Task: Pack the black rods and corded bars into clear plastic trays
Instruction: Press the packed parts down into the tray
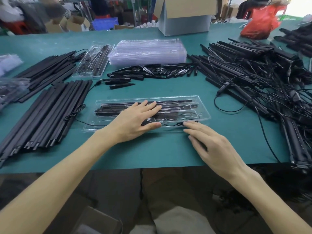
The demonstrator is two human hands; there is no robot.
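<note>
on the left of the green surface (152, 149) lies a pile of flat black rods (45, 115). behind it sits a filled clear tray (92, 59), and next to that a stack of empty clear trays (146, 51). in the middle is the clear plastic tray (205, 114) with black rods and a cord in it. the left hand (135, 119) lies flat on it, fingers straight and spread. the right hand (211, 146) is flat too, its fingertips touching the tray's near edge. on the right is a big heap of corded bars (253, 78).
</note>
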